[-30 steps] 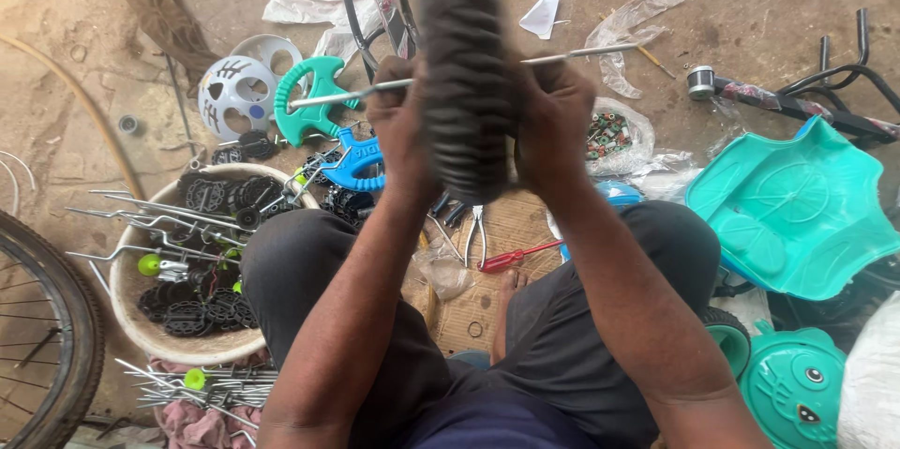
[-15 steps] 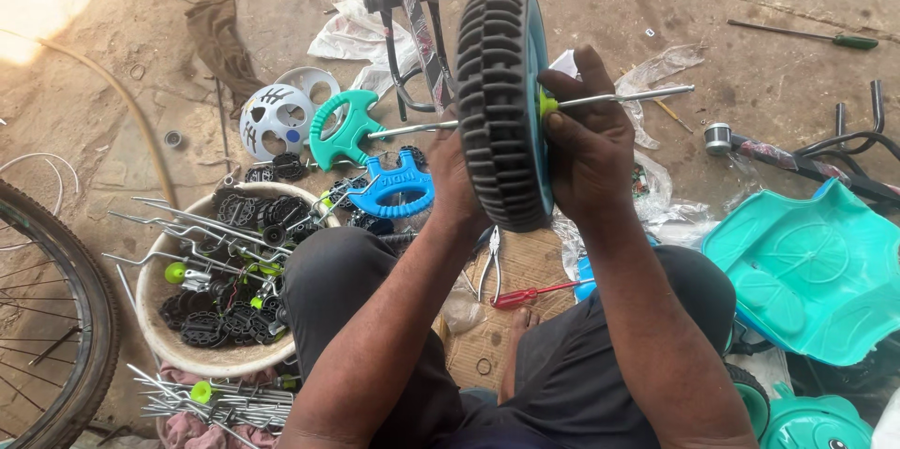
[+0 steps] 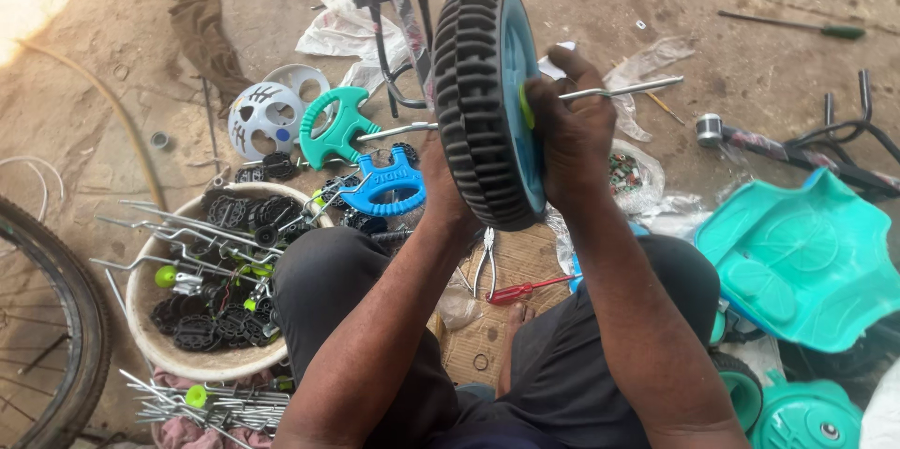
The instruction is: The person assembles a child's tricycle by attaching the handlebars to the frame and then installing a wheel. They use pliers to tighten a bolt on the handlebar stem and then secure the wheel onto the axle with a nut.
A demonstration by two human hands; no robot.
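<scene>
A black toy wheel (image 3: 478,102) with a chunky tread and a light blue hub is held up edge-on in front of me. A thin metal axle rod (image 3: 619,89) runs through its centre and sticks out on both sides. My right hand (image 3: 574,130) grips the blue hub face, fingers around the rod and a small green cap. My left hand (image 3: 441,188) supports the wheel from the other side and is mostly hidden behind the tyre.
A round tub (image 3: 164,327) of black parts and metal rods sits at left, beside a bicycle tyre (image 3: 66,318). Teal and blue steering wheels (image 3: 337,126), a white hub cover (image 3: 262,116), pliers and a red screwdriver (image 3: 525,290) lie ahead. Teal plastic seat shell (image 3: 797,261) at right.
The wheel has turned from tread-on to show its blue hub face and moved slightly right. My right hand has shifted onto the hub by the rod.
</scene>
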